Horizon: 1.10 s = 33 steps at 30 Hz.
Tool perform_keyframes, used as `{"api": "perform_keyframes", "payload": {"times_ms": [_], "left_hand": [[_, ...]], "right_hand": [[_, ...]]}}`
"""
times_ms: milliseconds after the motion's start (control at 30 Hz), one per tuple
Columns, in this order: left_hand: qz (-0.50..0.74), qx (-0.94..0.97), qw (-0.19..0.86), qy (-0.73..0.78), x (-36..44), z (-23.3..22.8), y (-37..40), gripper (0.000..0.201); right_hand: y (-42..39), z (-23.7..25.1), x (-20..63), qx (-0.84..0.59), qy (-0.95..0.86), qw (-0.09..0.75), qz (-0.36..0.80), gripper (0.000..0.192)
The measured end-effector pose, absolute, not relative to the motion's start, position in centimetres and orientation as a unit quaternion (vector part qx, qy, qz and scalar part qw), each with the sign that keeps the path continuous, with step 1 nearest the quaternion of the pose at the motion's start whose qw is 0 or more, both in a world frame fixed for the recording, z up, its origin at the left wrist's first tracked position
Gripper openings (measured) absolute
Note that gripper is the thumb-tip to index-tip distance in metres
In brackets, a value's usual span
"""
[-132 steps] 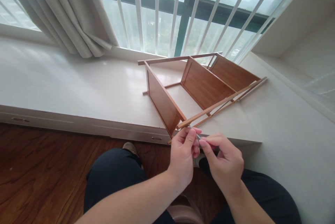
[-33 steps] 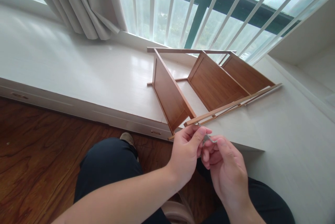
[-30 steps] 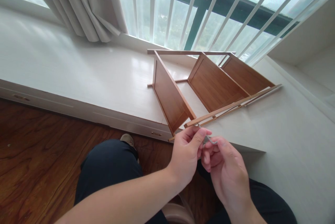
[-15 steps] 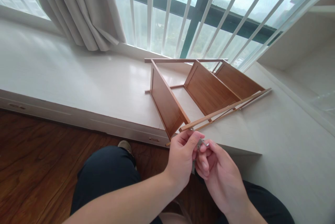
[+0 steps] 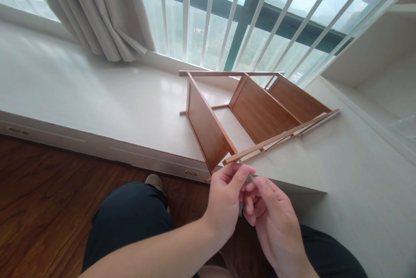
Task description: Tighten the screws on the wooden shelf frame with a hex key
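Both hands meet just below the near corner of the wooden rack point(image 5: 256, 113), which lies on its side on the white ledge point(image 5: 97, 96) by the window. The left hand point(image 5: 225, 200) pinches a thin metal key point(image 5: 251, 177) between thumb and fingertips; the right hand point(image 5: 273, 221) curls closed around its lower end, fingers touching the left.

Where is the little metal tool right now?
In the head view, the little metal tool is low and right of centre, pinched between the left hand and right hand, just below the near corner of the wooden shelf lying on the white ledge.
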<state>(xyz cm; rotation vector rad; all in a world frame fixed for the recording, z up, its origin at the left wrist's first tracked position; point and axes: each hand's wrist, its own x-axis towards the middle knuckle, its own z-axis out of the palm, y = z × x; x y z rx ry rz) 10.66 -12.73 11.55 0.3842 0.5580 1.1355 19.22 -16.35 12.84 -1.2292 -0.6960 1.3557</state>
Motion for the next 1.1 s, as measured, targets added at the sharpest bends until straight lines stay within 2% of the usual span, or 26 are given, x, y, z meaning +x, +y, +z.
{"api": "perform_keyframes", "payload": {"times_ms": [333, 433, 567, 733, 867, 1100], "left_hand": [[0.527, 0.185, 0.786, 0.265, 10.8, 11.1, -12.9, 0.036], [0.528, 0.184, 0.783, 0.272, 10.7, 11.3, -12.8, 0.036], [0.541, 0.18, 0.775, 0.272, 10.4, 11.5, -12.7, 0.033], [0.542, 0.181, 0.772, 0.278, 10.3, 11.1, -12.7, 0.031], [0.539, 0.187, 0.772, 0.281, 10.3, 10.9, -12.7, 0.032], [0.537, 0.205, 0.763, 0.297, 10.4, 10.8, -12.6, 0.033]], "right_hand": [[-16.5, 12.1, 19.6, -0.523, -0.346, 0.559, 0.542, 0.042], [-16.6, 11.6, 20.1, -0.558, -0.42, 0.546, 0.463, 0.04], [-16.6, 11.8, 20.8, -0.592, -0.574, 0.491, 0.281, 0.034], [-16.3, 12.6, 21.2, -0.561, -0.687, 0.447, 0.117, 0.023], [-16.3, 12.5, 21.4, -0.548, -0.712, 0.435, 0.063, 0.018], [-16.3, 12.1, 22.0, -0.55, -0.715, 0.429, 0.043, 0.015]]}}
